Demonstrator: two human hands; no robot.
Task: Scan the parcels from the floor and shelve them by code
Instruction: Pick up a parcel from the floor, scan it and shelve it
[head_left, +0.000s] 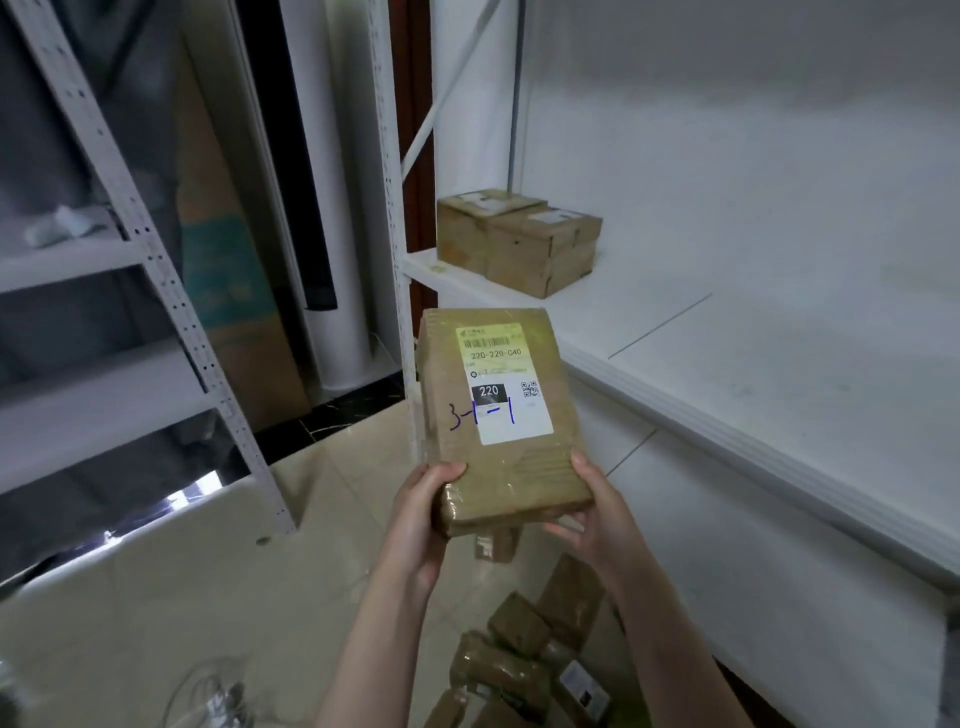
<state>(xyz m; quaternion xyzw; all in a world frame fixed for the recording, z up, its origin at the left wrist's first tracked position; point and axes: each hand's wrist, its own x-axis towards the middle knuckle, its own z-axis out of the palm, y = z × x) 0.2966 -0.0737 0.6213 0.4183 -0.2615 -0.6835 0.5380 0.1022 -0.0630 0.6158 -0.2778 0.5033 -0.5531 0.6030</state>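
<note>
– Okay, what's in view, big stuff first?
– White shelf (753, 395) fills my right side, its board running away from me. A pile of brown parcels (519, 660) lies on the floor below my wrists. Two cardboard boxes (519, 244) sit touching at the board's far left end, beside the upright.
– The one in hand?
– Taped parcel (493, 467) is in the air, just left of the board's front edge, label up. Its long axis points away from me toward those boxes. I'm holding the near short end. My left hand (421, 514) is wrapped on the left corner, thumb on top. My right hand (597, 514) is curled around the right corner.
– Which hand leads?
– The right one's nearer the board. I'd judge it goes forward and right, far end first.
– Code?
– Label (506, 358) has "3-1-1" penned across its lower part.
</note>
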